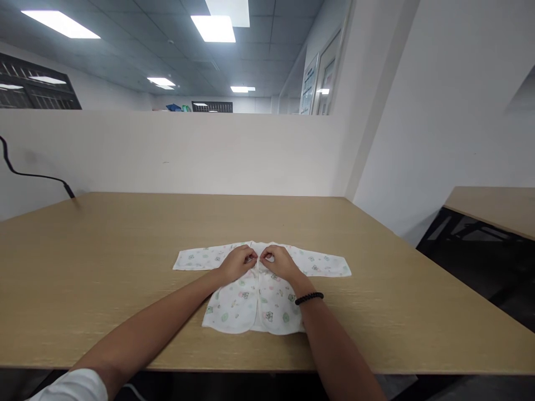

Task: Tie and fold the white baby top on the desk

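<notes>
From the head view, a small white printed cotton baby shirt point(254, 301) lies flat with sleeves spread at the near middle of the tan wooden table point(104, 267), while the left hand point(237, 263) and right hand point(281, 262) pinch its front opening near the collar, the lower front seemingly unfastened.

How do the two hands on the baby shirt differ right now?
The right hand has a black bead bracelet at its wrist; the left hand has a bare wrist. The left arm shows a white sleeve; the right shows none. Both pinch the baby shirt at the front opening.
</notes>
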Tool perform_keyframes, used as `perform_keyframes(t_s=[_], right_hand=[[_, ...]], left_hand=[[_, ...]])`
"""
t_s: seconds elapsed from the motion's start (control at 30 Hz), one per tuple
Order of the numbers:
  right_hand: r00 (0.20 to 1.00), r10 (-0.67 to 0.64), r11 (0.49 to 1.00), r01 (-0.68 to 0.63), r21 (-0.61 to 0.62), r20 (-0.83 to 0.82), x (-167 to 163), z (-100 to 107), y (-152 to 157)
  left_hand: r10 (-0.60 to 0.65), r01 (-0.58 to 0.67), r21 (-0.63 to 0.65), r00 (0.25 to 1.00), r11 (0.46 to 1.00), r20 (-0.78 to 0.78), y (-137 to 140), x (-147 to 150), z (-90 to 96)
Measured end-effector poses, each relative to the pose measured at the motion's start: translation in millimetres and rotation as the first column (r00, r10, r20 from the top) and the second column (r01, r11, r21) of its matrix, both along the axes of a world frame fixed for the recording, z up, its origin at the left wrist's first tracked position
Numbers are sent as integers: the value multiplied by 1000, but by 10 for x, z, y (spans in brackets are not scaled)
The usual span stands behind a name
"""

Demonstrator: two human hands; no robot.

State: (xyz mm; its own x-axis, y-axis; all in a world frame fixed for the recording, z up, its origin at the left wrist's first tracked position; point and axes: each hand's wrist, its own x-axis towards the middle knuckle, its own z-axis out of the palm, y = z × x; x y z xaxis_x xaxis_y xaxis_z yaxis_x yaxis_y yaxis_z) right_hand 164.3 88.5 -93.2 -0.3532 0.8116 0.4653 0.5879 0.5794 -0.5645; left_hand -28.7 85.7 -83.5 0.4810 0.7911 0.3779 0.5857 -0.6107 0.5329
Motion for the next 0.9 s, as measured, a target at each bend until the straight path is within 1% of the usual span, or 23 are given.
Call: perform_keyframes(t_s=[0.17,0.3,0.43,0.63,0.77,0.9], right_hand=[[1000,4,1000,-5,-19,-18,3,-21,5],[1000,-2,1000,2,-9,3,-4,-17,6],[999,2,1000,-3,29,34,-25,15,-13],[995,-3,998,-2,57,97,-39,49,-54],[994,9,997,-18,76,109,-35,40,-64],[993,5,998,-13,68,117,-33,15,-46]], left_hand=[[16,-15,-27,1000,1000,18,8,-3,3],[-21,21,-19,999,1000,30,25,-9,-14],[-52,53,-23,998,998,38,30,5,-15],[1,5,-78,998,997,65,28,30,-12],[35,-23,-120,994,993,100,51,26,-31],[68,-43,-180,989,983,134,75,25,-41]])
